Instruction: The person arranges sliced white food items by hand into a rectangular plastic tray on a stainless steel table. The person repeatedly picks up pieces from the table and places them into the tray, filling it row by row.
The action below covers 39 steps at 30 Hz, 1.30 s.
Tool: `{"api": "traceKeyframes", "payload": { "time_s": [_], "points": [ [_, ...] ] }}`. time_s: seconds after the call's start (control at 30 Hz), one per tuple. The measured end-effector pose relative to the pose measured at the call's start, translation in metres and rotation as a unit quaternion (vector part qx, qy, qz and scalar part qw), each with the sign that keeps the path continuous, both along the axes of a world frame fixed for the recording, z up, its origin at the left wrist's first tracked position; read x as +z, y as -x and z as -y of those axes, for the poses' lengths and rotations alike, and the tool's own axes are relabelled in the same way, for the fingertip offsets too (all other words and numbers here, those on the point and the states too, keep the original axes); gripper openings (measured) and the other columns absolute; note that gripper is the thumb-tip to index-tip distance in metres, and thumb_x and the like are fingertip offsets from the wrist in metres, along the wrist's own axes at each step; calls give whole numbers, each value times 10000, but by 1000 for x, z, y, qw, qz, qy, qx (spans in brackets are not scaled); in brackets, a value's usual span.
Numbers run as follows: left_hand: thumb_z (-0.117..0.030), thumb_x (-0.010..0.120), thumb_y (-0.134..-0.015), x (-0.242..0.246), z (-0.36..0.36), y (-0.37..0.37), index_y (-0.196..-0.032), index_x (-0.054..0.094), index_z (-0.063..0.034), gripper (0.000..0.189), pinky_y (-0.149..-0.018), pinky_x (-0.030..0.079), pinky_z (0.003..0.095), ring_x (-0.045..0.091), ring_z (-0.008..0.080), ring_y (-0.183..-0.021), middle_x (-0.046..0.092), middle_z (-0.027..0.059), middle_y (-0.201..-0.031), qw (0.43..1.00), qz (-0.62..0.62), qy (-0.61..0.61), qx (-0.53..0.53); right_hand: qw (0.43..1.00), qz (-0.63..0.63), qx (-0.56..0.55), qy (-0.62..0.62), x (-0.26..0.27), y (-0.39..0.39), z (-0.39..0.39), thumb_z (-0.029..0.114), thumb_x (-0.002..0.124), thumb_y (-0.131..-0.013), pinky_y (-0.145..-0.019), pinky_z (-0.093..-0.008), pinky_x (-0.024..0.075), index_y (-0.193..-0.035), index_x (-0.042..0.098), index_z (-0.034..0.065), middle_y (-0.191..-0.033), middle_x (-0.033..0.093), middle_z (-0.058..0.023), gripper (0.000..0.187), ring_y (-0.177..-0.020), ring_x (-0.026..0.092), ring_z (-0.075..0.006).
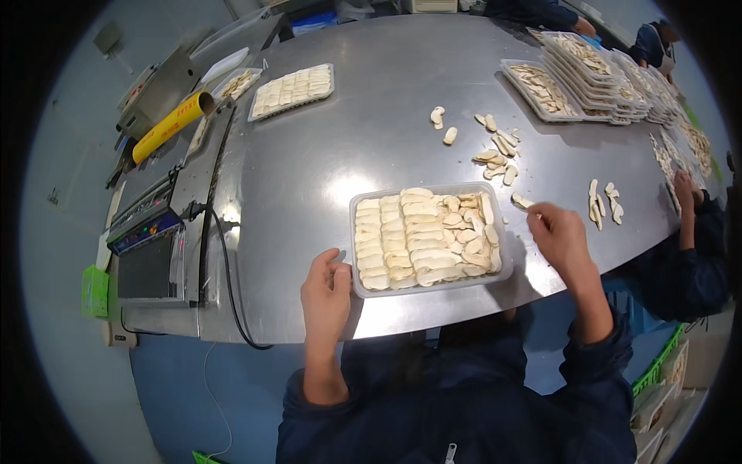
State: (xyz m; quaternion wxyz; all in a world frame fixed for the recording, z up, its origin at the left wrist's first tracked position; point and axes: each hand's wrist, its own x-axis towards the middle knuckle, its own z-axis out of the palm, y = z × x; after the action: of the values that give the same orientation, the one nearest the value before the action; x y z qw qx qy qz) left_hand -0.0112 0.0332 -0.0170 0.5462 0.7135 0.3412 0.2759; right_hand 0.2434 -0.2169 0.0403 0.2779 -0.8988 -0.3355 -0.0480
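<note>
A clear plastic tray (430, 292) sits before me near the table's front edge. Pale sliced mushrooms (389, 240) fill it: neat overlapping columns at left and middle, smaller looser pieces at right. My left hand (326, 296) is beside the tray's left wall, thumb and fingers apart, with the fingertips at or very near the rim. To the right of the tray, my right hand (559, 238) is lowered with thumb and forefinger together. Its fingertips meet the near end of a single mushroom slice (520, 200) on the table; whether they grip it is hidden.
Loose mushroom slices (493, 156) lie beyond the tray. A filled tray (295, 90) is at back left, stacked trays (585, 75) at back right. A scale (153, 255) and black cable (223, 261) stand left, below a yellow tube (171, 127). A co-worker's hand (684, 188) is at far right.
</note>
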Motion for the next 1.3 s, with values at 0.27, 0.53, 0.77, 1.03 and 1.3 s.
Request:
{"api": "traceKeyframes", "payload": {
  "time_s": [0.27,0.53,0.77,1.03,1.3],
  "points": [
    [-52,548,-942,13,4,-14,-1220,541,72,304,-669,456,209,558,71,-717,623,32,-804,998,-19,59,-18,992,68,92,49,-28,-96,-63,208,570,-884,-760,-439,500,-936,685,12,-919,664,-197,233,-844,631,-374],
    [-73,568,-948,18,3,-2,-1226,535,60,310,-615,450,197,554,59,-680,622,23,-795,994,-20,107,-12,972,90,146,161,-44,-122,-83,160,603,-876,-788,-422,502,-880,689,27,-940,646,-131,158,-878,626,-336],
    [-69,571,-947,10,4,7,-1229,548,39,303,-580,428,196,524,54,-646,622,21,-793,993,8,118,-21,977,155,118,-91,-9,-70,-22,64,696,-818,-630,-338,483,-873,690,37,-803,653,-96,62,-711,606,-264],
    [-98,582,-954,16,1,4,-1241,556,32,316,-573,383,168,484,35,-635,575,-27,-752,995,-13,103,-10,978,138,155,12,-27,-23,52,85,706,-670,-824,-405,528,-936,665,16,-950,663,-159,277,-969,618,-332],
    [-80,561,-962,4,-2,15,-1228,546,52,297,-590,425,175,527,47,-673,604,0,-826,997,-1,54,51,979,33,193,55,-30,-41,39,131,730,-645,-782,-397,478,-806,656,16,-779,590,-123,212,-869,556,-318]
  ]
}}
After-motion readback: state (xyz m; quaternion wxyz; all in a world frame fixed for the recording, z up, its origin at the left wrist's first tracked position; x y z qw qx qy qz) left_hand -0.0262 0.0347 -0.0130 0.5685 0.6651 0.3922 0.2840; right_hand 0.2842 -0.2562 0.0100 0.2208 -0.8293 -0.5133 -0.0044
